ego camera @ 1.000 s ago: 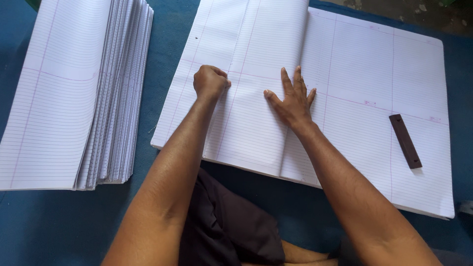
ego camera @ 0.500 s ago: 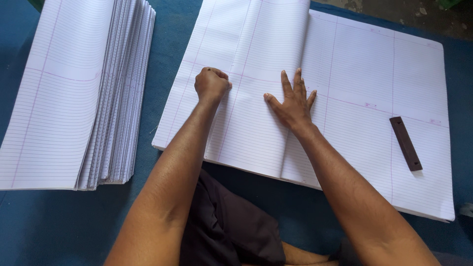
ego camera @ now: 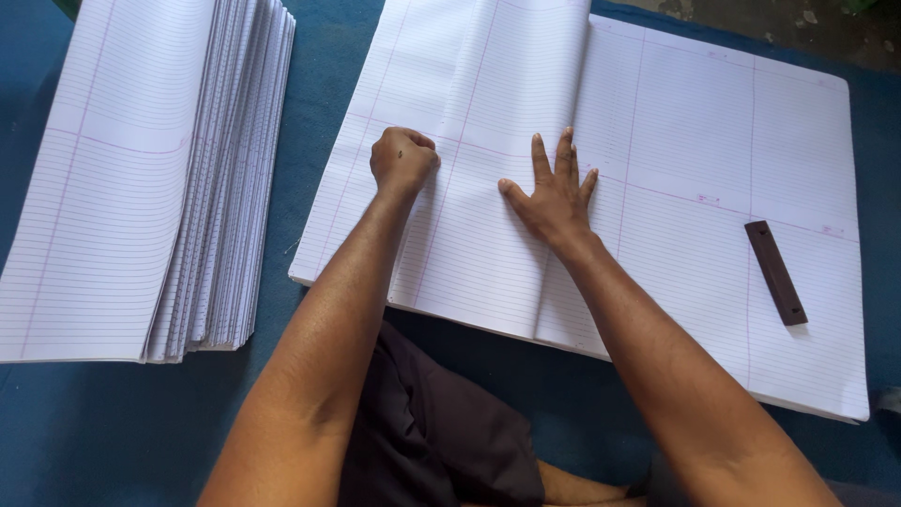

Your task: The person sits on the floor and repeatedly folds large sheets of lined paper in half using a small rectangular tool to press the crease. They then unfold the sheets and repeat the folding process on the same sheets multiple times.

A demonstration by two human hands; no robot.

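A big stack of white ruled paper sheets [ego camera: 713, 141] lies in front of me, its top sheets folded over to the left into a flap [ego camera: 469, 94]. My left hand [ego camera: 402, 160] is a closed fist pressing on the folded flap. My right hand [ego camera: 554, 192] lies flat with fingers spread beside the fold line, next to the fist. A dark brown flat wooden stick [ego camera: 775, 272] rests on the unfolded right half of the sheets, apart from both hands.
A tall pile of folded ruled sheets [ego camera: 141, 178] sits at the left on the blue cloth surface [ego camera: 113, 432]. My dark-clothed lap [ego camera: 441, 441] is at the near edge. Bare ground shows at the top right corner.
Both hands have stayed nearly in place on the folded flap; only the view shifts slightly.
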